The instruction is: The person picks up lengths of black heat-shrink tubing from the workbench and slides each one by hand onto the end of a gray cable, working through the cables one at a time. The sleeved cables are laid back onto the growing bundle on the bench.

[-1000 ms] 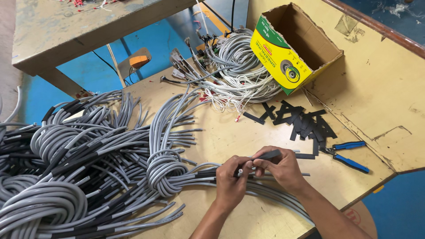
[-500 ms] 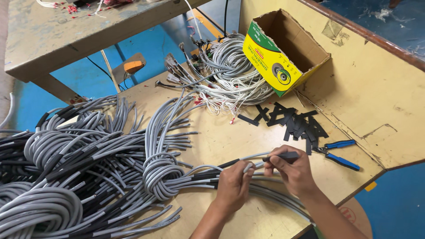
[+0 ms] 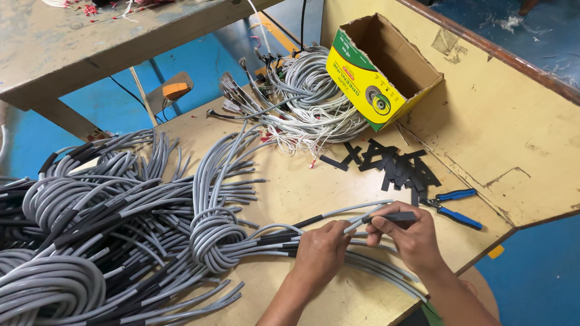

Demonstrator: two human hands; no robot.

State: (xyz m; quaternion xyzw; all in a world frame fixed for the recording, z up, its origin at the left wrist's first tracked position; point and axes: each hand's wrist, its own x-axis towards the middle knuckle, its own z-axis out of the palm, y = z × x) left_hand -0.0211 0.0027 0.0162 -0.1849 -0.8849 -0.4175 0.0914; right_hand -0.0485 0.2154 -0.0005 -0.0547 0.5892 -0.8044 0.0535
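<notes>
Left hand (image 3: 319,253): fingers pinch grey cable (image 3: 356,209) end at the workbench's (image 3: 302,181) front edge. Right hand (image 3: 411,238): grips black sleeve (image 3: 396,216); sleeve best kept coaxial with cable, fed straight.

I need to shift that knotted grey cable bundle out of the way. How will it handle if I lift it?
The knotted grey cable bundle would likely sag and trail, since its strands curve loosely across the table. It probably drags neighbours along: its ends run under the left hand. Many strands suggest some weight.

Bright, even overhead light; soft shadows, sharp focus throughout
</notes>
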